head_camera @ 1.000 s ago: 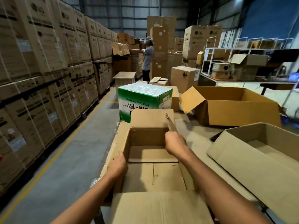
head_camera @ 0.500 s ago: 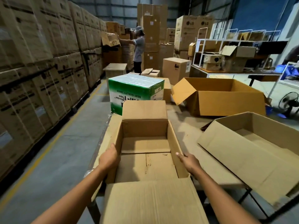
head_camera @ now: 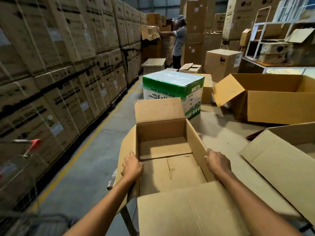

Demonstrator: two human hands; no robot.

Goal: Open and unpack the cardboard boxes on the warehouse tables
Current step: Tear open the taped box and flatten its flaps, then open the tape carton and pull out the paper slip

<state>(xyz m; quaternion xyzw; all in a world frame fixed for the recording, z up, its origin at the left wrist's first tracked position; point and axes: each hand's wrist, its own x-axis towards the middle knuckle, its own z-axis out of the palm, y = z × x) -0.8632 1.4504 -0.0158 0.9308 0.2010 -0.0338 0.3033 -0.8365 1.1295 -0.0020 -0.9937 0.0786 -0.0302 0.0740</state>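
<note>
An open brown cardboard box (head_camera: pixel 170 169) sits on the table right in front of me, all flaps folded out, with nothing visible inside. My left hand (head_camera: pixel 132 166) grips the box's left wall at its top edge. My right hand (head_camera: pixel 217 161) rests against the outside of the right wall, fingers curled on its edge. Behind it stands a sealed green and white tape box (head_camera: pixel 173 91).
Two more open cardboard boxes lie on the table, one at the far right (head_camera: pixel 272 103) and one at the near right (head_camera: pixel 281 159). Stacked LG cartons (head_camera: pixel 59 65) wall the left aisle. A person (head_camera: pixel 178 41) handles a box at the back. A cart handle (head_camera: pixel 32 143) shows at left.
My right hand left the far right flap and came down to the box's right wall. My left hand stayed on the left wall. My view shifted closer and to the left.
</note>
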